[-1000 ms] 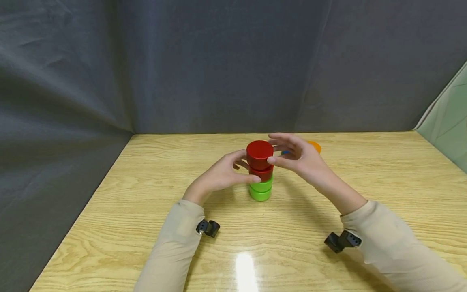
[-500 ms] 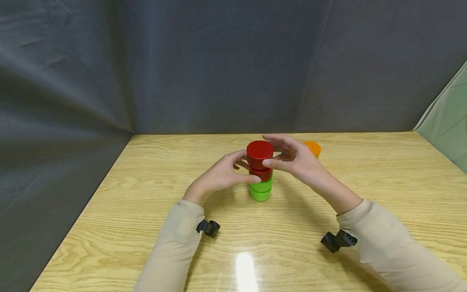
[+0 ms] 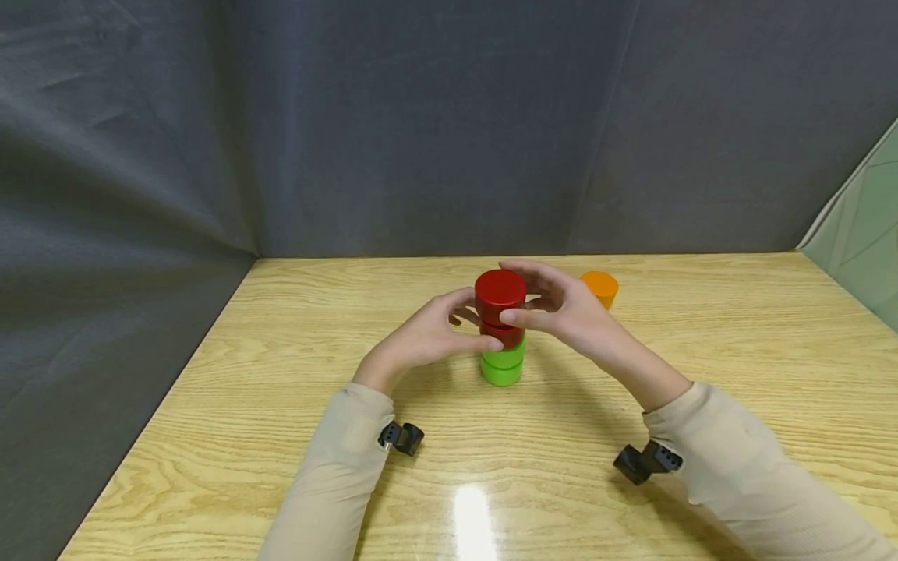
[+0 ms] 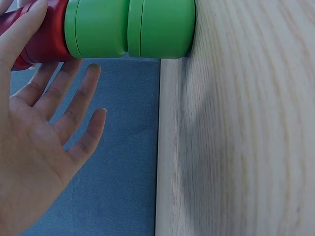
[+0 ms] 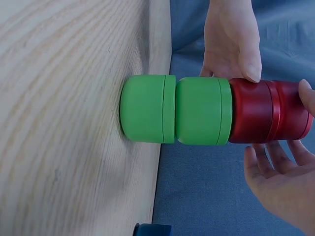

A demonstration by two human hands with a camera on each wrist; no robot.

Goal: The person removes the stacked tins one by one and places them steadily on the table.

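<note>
A stack of cylinders stands mid-table: two green ones [image 3: 501,365] below, a lower red one [image 3: 507,336], and a top red one [image 3: 500,293]. My left hand [image 3: 449,331] holds the lower red cylinder [image 5: 252,111], thumb [image 5: 252,69] on its front and index finger [image 4: 22,27] along its far side. My right hand [image 3: 550,310] pinches the top red cylinder [image 5: 293,112], thumb tip on its front and fingers [image 5: 268,162] curved behind it. The wrist views show the green pair [image 4: 130,28] resting flat on the wood.
An orange cylinder [image 3: 599,287] stands on the table [image 3: 281,374] behind my right hand. A blue object [image 5: 151,229] shows at the bottom edge of the right wrist view. Grey cloth walls [image 3: 421,125] close off the back and left.
My right hand has slid left and closed around the top red cylinder, uncovering the orange cylinder behind it. My left hand and the stack have stayed put.
</note>
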